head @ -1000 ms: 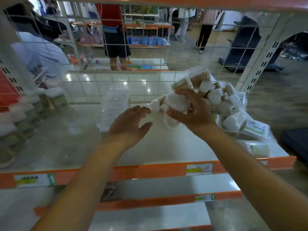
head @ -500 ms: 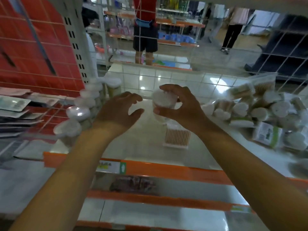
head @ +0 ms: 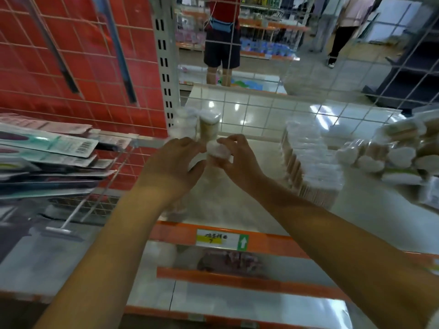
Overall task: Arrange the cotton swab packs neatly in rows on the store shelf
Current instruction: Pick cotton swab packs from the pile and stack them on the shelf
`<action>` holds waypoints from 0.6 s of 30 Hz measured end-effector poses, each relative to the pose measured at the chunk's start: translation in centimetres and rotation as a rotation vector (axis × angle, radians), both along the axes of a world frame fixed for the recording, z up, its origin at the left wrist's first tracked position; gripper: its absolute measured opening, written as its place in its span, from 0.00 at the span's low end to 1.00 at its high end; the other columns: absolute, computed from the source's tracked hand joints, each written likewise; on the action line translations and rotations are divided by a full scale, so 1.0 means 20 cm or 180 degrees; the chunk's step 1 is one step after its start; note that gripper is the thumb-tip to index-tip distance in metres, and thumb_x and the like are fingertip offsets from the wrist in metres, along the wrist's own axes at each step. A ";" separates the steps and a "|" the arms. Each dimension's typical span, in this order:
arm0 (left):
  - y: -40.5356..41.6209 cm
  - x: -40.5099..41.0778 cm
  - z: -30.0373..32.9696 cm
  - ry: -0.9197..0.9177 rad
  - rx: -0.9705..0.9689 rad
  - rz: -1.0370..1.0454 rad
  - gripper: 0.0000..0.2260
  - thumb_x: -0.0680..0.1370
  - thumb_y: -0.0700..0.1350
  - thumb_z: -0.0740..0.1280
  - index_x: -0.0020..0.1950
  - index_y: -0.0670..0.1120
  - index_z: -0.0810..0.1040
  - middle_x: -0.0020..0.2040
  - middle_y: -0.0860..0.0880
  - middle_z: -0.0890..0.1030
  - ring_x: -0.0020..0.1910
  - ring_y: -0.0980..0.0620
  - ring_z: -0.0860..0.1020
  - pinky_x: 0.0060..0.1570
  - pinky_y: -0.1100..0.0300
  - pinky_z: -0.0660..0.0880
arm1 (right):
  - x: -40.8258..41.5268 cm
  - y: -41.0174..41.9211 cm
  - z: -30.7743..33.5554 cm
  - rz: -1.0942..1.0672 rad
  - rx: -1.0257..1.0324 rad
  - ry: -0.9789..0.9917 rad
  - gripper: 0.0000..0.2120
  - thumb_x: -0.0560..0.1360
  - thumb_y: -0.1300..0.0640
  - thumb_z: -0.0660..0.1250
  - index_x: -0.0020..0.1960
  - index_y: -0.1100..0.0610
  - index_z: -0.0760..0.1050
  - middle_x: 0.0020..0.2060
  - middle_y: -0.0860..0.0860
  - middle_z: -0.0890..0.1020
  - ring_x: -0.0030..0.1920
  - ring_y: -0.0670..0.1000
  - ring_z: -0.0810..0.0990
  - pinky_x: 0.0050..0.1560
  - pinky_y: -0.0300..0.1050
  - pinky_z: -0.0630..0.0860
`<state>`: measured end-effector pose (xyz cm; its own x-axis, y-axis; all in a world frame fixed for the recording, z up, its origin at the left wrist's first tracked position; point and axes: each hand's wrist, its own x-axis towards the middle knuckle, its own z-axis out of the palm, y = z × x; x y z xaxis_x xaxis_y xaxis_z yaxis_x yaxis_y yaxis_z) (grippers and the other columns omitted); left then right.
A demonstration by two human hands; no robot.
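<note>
Cotton swab pack (head: 217, 150) between both hands (right hand (head: 240, 160) gripping)

The right hand (head: 240, 160) has carried its white-capped cotton swab tub (head: 218, 150) leftward, away from the heap of swab packs (head: 399, 153), toward the tubs (head: 204, 125) standing beside the perforated shelf upright (head: 166, 74). The left hand (head: 173, 165) has closed in and now touches the tub.

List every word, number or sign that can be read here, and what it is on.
"7": yellow and white price tag on the orange shelf edge; its characters above are blurred.
White up arrow: the tag's green end.
Barcodes on the flat toothbrush packs: digits too small to read.
</note>
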<state>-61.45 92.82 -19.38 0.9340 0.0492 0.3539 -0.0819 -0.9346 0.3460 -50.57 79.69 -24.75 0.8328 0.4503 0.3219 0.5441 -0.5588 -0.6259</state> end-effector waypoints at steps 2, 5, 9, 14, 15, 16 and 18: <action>0.03 -0.01 -0.01 -0.0090 0.0039 -0.0089 0.14 0.78 0.47 0.62 0.63 0.48 0.74 0.59 0.48 0.76 0.60 0.48 0.71 0.53 0.57 0.66 | 0.03 0.04 -0.01 -0.0076 -0.0060 -0.0096 0.25 0.70 0.57 0.72 0.64 0.63 0.71 0.60 0.59 0.70 0.58 0.55 0.72 0.55 0.35 0.66; 0.07 -0.01 -0.03 -0.0251 0.0185 -0.0215 0.12 0.76 0.43 0.65 0.59 0.44 0.78 0.54 0.45 0.79 0.54 0.43 0.75 0.47 0.54 0.70 | 0.07 0.08 -0.01 -0.0196 -0.0429 -0.0478 0.22 0.70 0.54 0.70 0.61 0.62 0.74 0.59 0.59 0.74 0.57 0.59 0.74 0.57 0.51 0.72; 0.09 0.00 -0.05 -0.0344 0.0408 -0.0426 0.11 0.71 0.44 0.63 0.49 0.42 0.81 0.40 0.43 0.81 0.38 0.41 0.79 0.33 0.52 0.75 | 0.15 0.11 -0.01 -0.0358 -0.0897 -0.0943 0.22 0.71 0.52 0.68 0.62 0.59 0.74 0.59 0.59 0.75 0.59 0.62 0.72 0.55 0.55 0.70; 0.10 -0.01 -0.04 -0.0208 0.0264 -0.0484 0.11 0.71 0.44 0.63 0.49 0.42 0.81 0.40 0.43 0.81 0.38 0.40 0.79 0.33 0.49 0.78 | 0.19 0.16 -0.02 -0.0374 -0.1210 -0.0902 0.25 0.72 0.56 0.66 0.67 0.58 0.66 0.65 0.56 0.68 0.63 0.59 0.68 0.60 0.52 0.68; 0.10 -0.01 -0.04 -0.0238 0.0268 -0.0475 0.10 0.70 0.42 0.64 0.48 0.42 0.81 0.40 0.42 0.81 0.38 0.40 0.79 0.33 0.49 0.77 | 0.20 0.16 -0.02 -0.0374 -0.1223 -0.0886 0.25 0.72 0.57 0.66 0.68 0.58 0.66 0.65 0.56 0.68 0.63 0.58 0.68 0.61 0.51 0.68; 0.10 -0.01 -0.04 -0.0280 0.0288 -0.0470 0.10 0.69 0.41 0.66 0.48 0.42 0.81 0.39 0.43 0.81 0.38 0.40 0.79 0.33 0.50 0.77 | 0.20 0.17 -0.03 -0.0386 -0.1242 -0.0865 0.25 0.72 0.58 0.66 0.68 0.58 0.66 0.65 0.56 0.67 0.63 0.58 0.67 0.61 0.51 0.68; 0.10 -0.01 -0.03 -0.0378 0.0321 -0.0495 0.09 0.69 0.41 0.67 0.48 0.43 0.82 0.39 0.43 0.82 0.37 0.41 0.80 0.33 0.53 0.76 | 0.22 0.18 -0.03 -0.0416 -0.1252 -0.0851 0.25 0.73 0.58 0.66 0.69 0.57 0.65 0.66 0.57 0.66 0.64 0.58 0.66 0.62 0.51 0.68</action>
